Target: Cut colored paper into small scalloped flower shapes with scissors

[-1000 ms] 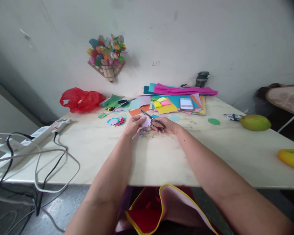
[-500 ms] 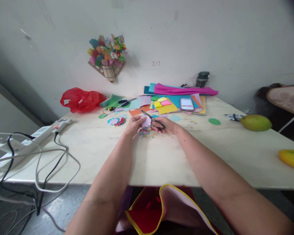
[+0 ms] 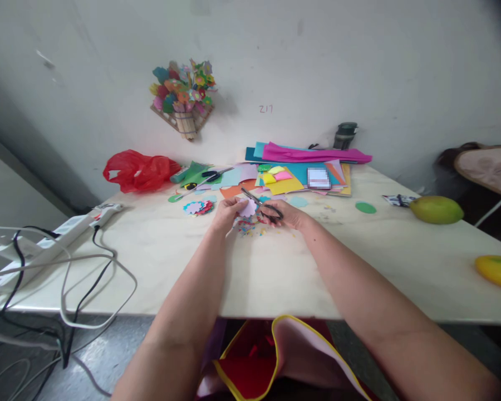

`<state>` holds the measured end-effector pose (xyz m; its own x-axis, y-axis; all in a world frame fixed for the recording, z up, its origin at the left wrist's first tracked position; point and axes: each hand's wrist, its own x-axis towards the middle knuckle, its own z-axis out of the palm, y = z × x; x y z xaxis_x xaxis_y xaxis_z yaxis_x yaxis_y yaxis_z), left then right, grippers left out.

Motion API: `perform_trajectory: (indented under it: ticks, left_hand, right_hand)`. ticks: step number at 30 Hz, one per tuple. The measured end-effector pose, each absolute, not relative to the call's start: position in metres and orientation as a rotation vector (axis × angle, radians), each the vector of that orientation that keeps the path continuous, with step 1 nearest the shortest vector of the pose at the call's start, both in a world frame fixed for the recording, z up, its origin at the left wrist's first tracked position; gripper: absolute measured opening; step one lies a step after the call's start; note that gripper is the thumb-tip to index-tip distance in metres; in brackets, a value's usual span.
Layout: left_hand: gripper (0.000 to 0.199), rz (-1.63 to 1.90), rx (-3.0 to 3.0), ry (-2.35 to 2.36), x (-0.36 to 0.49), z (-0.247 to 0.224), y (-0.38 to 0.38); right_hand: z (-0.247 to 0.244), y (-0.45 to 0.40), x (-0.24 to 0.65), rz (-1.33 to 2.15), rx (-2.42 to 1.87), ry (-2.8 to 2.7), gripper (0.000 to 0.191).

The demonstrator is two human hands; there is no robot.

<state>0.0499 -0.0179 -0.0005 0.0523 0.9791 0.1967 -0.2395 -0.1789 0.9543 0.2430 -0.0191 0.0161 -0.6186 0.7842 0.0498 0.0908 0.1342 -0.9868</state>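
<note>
Fingers of L hand [image 3: 229,215] pinch; those of R hand [image 3: 286,214] curl round scissor handles, both out over the bench [image 3: 275,278]. Coloured sheets [image 3: 289,186] lie spread at its far side. Scissors [image 3: 251,195] next: long axis slants fwd & to L, tips away from R hand; can't tell if blades are parted. Pile of scalloped cutouts [image 3: 198,208] rests on bench, L of both hands. Lilac scalloped paper [image 3: 248,208] is btwn the hands, immed. R of L fingers gripping its edge, on near side of blades. Roughly round, so no clear long axis; L hand nearer. Paper/blade contact: can't tell. Smallest, snippets [image 3: 247,228] on bench, just nearside of paper.
</note>
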Motion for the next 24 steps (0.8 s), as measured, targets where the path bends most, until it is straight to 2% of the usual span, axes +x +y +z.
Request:
perform_trajectory:
  ticks: [24]
  left_hand:
    - [0.029,1.493,1.252,0.956,0.048,-0.003,-0.015]
  right_hand:
    - [0.006,-0.010,0.245,1.533,-0.893,-1.816,0.032]
